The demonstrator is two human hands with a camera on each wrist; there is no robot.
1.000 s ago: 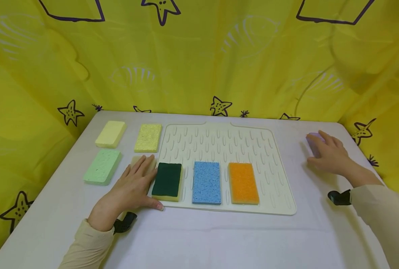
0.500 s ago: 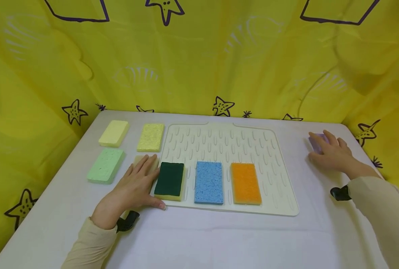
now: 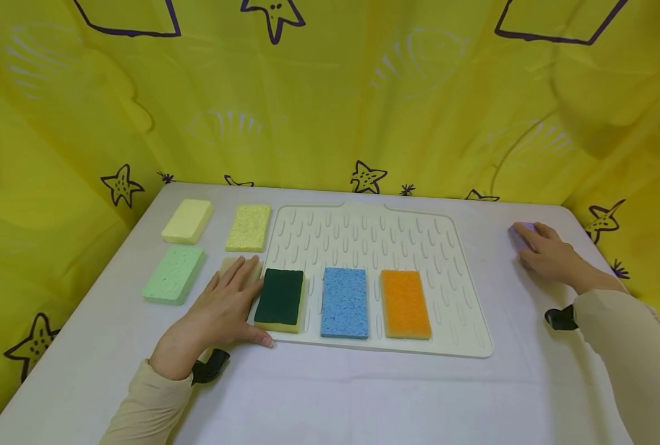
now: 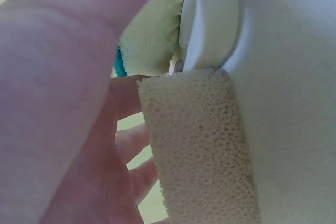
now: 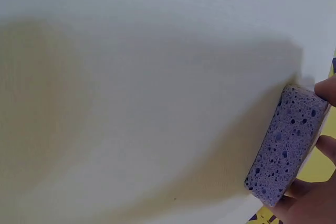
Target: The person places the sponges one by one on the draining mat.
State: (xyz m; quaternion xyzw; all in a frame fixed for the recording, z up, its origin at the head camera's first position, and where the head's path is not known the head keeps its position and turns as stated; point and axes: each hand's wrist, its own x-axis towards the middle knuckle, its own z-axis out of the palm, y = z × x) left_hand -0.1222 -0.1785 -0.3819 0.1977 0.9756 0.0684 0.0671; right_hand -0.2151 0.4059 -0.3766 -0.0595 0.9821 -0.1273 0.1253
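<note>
While three sponges are laid on the flat white ribbed mat [image 3: 358, 238], five others are found outside it, so the work in hand may be judged as only partly done; in which direction the sponges are being moved cannot be told from these pictures. On the near part of the mat, a dark green and cream scouring sponge [image 3: 281, 296], a blue speckled sponge [image 3: 344, 303] and a bright orange sponge [image 3: 406, 305] are placed in one row, well apart from the mat's far edge. On the white table [image 3: 363, 402], to the left, a smooth pale yellow sponge [image 3: 188, 220], a speckled yellow sponge [image 3: 249, 227] and a mint green sponge [image 3: 174, 275] are touched by neither hand.

Just beside the mat's left edge, a porous beige sponge [image 4: 194, 135] is covered by the left hand [image 3: 224, 303], whose fingers are held mostly straight and spread. At the far right, well apart from the mat, a purple porous sponge [image 5: 286, 145] is gripped by the curled fingers of the right hand [image 3: 552, 259]; whether it has been lifted cannot be told. By this judgement, the handling of these two sponges remains to be finished.
</note>
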